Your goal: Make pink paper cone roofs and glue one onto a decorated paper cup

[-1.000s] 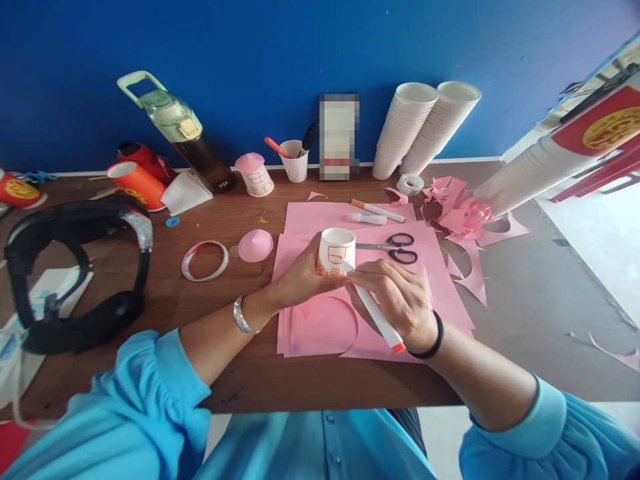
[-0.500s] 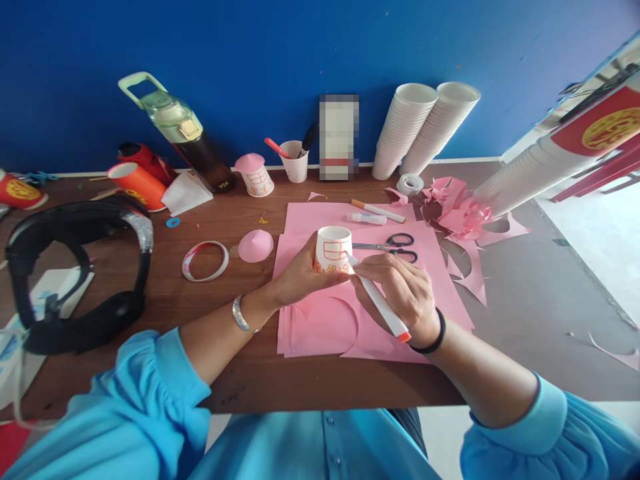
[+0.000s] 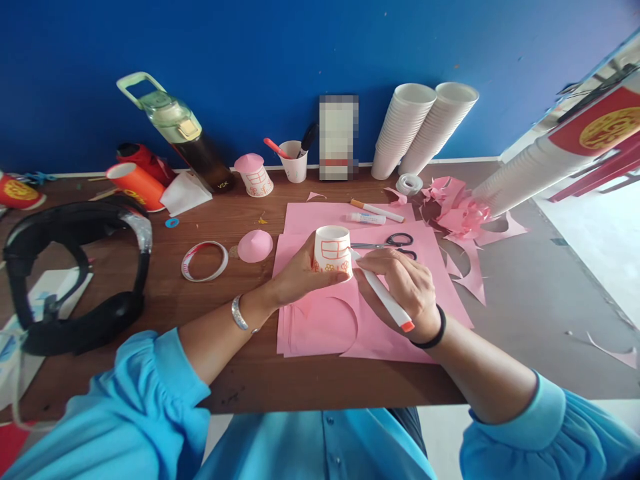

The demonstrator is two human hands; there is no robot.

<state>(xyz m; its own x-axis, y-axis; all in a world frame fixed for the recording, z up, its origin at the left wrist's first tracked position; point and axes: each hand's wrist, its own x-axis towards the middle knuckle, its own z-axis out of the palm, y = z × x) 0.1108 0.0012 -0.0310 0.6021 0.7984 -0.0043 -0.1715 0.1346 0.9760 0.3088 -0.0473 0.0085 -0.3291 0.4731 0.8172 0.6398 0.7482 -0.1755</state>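
A white paper cup (image 3: pixel 333 243) with an orange window grid and small flowers drawn on it is held in my left hand (image 3: pixel 299 272), above the pink sheets (image 3: pixel 320 327). My right hand (image 3: pixel 403 287) is closed round a white marker (image 3: pixel 385 298) with an orange end; its tip is close to the cup's right side, and whether it touches is hard to tell. Behind my right hand lie scissors (image 3: pixel 400 240) with dark handles. A pink paper cone (image 3: pixel 255 246) sits left of the cup.
A decorated cup with a pink roof (image 3: pixel 257 180), a pen cup (image 3: pixel 294 165) and a bottle (image 3: pixel 190 140) stand at the back. Stacked white cups (image 3: pixel 405 127) lean near the wall. Pink scraps (image 3: pixel 463 213) lie right; a tape roll (image 3: pixel 205 261) and black headgear (image 3: pixel 75 280) left.
The cup has turned slightly in my left hand, showing more of the drawing's right part. The marker's tip has moved a little off to the right of the window drawing.
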